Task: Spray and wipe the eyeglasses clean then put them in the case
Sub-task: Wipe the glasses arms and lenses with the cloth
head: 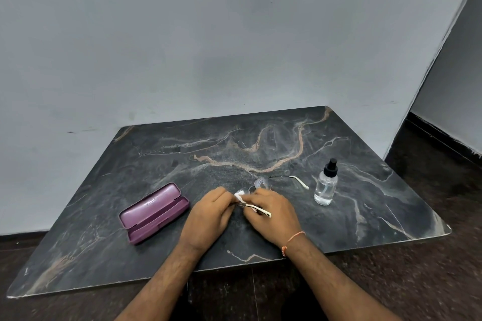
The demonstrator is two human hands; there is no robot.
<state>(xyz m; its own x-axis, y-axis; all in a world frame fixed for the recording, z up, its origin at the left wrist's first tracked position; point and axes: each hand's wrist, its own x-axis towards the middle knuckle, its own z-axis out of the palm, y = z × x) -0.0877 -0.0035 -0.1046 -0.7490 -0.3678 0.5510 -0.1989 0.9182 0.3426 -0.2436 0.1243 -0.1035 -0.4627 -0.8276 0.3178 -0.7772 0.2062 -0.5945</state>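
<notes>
**A:** Where are the hands and the glasses?

**B:** Both hands meet at the middle of the table (pixel 339 138). The left hand (pixel 208 214) pinches a small white cloth (pixel 240 197) against one lens of the glasses (pixel 260 185). The right hand (pixel 273 212) has its fingers curled round the frame. One white-tipped temple lies across that hand, and the other juts out toward the bottle (pixel 326 185).

**B:** The case (pixel 154 212), purple, lies open to the left, near the hands.

**A:** What could go wrong?

**B:** My guess: the frame looks thin, so hard rubbing could bend it or twist the free temple. The bottle stands upright just right of that temple, and a sweep of the right hand could tip it. I cannot tell whether the lens is wet or already clean.

**A:** And the setting?

**B:** A dark marble-look tabletop with tan and pale veins, set against a plain grey wall. The floor is dark. A recess opens at the right.
</notes>
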